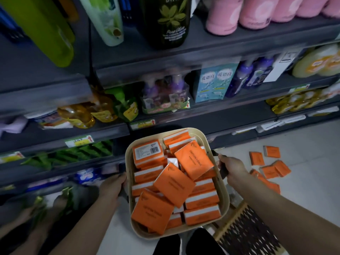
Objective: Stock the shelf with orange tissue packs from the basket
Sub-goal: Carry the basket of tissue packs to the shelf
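Observation:
A cream basket (225, 205) hangs in front of me, filled with several orange tissue packs (173, 184) lying at mixed angles. My left hand (113, 184) grips the dark handle on the basket's left side. My right hand (232, 169) grips the dark handle on its right side. More orange tissue packs (270, 165) lie scattered on the pale floor to the right. The grey shelf (211, 116) unit stands just beyond the basket.
Shelves hold bottles, pink rolls (257, 13), refill pouches (213, 83) and green packets (70, 155). A second woven basket with a dark lattice (244, 234) sits at the lower right on the floor. My dark shoes (185, 243) show under the basket.

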The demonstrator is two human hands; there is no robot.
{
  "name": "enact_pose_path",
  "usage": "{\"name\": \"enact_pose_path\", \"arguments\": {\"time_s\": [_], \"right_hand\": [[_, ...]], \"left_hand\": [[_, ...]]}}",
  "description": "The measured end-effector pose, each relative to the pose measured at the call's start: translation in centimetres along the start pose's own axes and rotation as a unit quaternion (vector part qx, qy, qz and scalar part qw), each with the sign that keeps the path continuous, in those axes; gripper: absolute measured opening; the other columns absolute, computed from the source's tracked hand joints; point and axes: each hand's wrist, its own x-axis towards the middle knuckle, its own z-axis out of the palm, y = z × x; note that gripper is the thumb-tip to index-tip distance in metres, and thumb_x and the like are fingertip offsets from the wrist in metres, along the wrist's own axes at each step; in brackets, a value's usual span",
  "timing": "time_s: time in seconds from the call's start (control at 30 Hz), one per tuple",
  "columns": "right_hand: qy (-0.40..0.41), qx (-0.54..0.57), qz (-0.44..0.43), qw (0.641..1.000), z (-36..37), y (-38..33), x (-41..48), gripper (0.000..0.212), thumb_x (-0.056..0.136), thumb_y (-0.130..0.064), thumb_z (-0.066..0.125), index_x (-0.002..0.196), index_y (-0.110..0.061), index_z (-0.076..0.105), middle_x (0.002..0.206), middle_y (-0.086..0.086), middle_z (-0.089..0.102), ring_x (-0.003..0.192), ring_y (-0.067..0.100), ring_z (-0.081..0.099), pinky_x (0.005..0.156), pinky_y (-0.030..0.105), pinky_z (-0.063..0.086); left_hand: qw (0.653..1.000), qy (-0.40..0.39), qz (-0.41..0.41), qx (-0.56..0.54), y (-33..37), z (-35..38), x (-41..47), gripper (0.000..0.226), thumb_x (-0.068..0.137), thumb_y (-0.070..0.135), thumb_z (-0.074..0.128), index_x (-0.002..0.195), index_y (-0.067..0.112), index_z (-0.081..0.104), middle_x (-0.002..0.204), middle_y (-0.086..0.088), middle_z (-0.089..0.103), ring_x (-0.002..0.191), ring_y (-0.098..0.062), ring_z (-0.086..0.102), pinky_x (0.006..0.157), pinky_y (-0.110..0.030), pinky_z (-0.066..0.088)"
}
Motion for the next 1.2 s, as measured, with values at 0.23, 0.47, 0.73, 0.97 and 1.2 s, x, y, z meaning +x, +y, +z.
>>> {"name": "enact_pose_path", "arguments": {"time_s": [0.23,0.47,0.73,0.97,1.2], "right_hand": [[-0.038,-0.046,-0.004,0.998,4.2,-0.1,1.0,0.031,0.094,-0.008,0.052,0.063,-0.004,0.048,0.058,0.013,0.048,0.045,0.022,0.044,0.034,0.020,0.039],[-0.107,-0.118,0.006,0.987,8.2,-1.1,3.3,0.026,0.089,-0.005,0.058,0.064,-0.007,0.053,0.055,0.010,0.052,0.051,0.023,0.047,0.052,0.034,0.040],[-0.216,-0.293,-0.021,0.931,12.3,-2.8,6.7,0.029,0.091,-0.013,0.058,0.063,-0.008,0.050,0.052,0.007,0.051,0.050,0.021,0.047,0.049,0.027,0.037],[-0.289,-0.399,-0.020,0.870,15.9,-3.1,6.5,0.040,0.094,-0.018,0.053,0.056,-0.008,0.044,0.053,0.011,0.044,0.047,0.021,0.040,0.050,0.030,0.029],[-0.297,-0.421,0.000,0.857,15.6,2.0,7.9,0.030,0.096,-0.018,0.050,0.066,-0.013,0.049,0.058,0.008,0.046,0.051,0.019,0.043,0.051,0.028,0.033]], "left_hand": [[0.999,0.028,-0.015,-0.043,0.6,-3.2,0.4,0.020,0.086,0.018,0.065,0.069,0.011,0.059,0.066,-0.013,0.054,0.052,-0.024,0.053,0.047,-0.029,0.044],[0.990,0.071,-0.027,-0.121,-0.6,-4.7,-1.5,0.025,0.092,0.013,0.059,0.069,0.002,0.059,0.052,-0.009,0.044,0.046,-0.024,0.046,0.037,-0.035,0.049],[0.963,0.198,-0.016,-0.181,-4.1,-3.1,-6.1,0.021,0.090,0.014,0.060,0.078,-0.001,0.069,0.046,-0.002,0.046,0.042,-0.017,0.046,0.041,-0.035,0.049],[0.923,0.310,-0.022,-0.226,-7.5,-1.9,-8.9,0.015,0.089,0.011,0.061,0.079,0.003,0.069,0.047,0.001,0.051,0.051,-0.017,0.048,0.044,-0.030,0.045],[0.925,0.315,-0.040,-0.209,-10.5,-2.7,-7.9,0.015,0.089,0.013,0.061,0.076,0.009,0.068,0.053,-0.005,0.054,0.054,-0.024,0.051,0.060,-0.056,0.052]]}}
